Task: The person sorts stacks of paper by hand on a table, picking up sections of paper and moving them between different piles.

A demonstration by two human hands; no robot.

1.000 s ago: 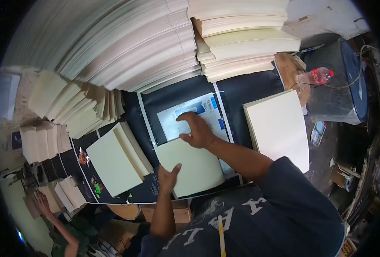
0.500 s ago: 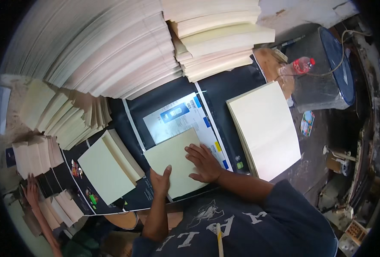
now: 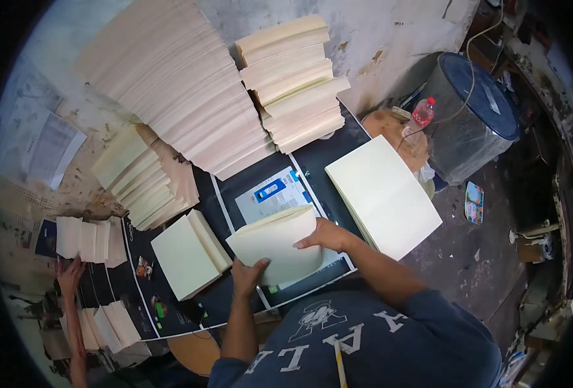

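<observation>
Between both hands I hold a folded sheaf of cream paper (image 3: pixel 280 244), tilted up from the dark table (image 3: pixel 338 150). My left hand (image 3: pixel 248 275) grips its lower left side, the thumb lying on the near face. At its right edge my right hand (image 3: pixel 325 235) is closed, thumb in front and fingers hidden behind. Just left of the sheaf lies a stack of cream sheets (image 3: pixel 182 255) with a folded part along its right side. A larger stack of flat cream sheets (image 3: pixel 387 197) rests to the right. Beneath the sheaf shows a printed sheet (image 3: pixel 251 205) with a blue picture.
Tall piles of folded paper (image 3: pixel 176 77) stand along the wall, with another pile (image 3: pixel 299 84) beside them. A blue-lidded drum (image 3: pixel 471 123) and a red-capped bottle (image 3: pixel 421 116) are at the far right. A co-worker's hand (image 3: pixel 70 277) touches paper bundles (image 3: pixel 89 240) at left.
The sheaf lay flat under my spread right hand; now it is lifted and bent upright between both hands. My right hand has closed on its right edge. The view has shifted.
</observation>
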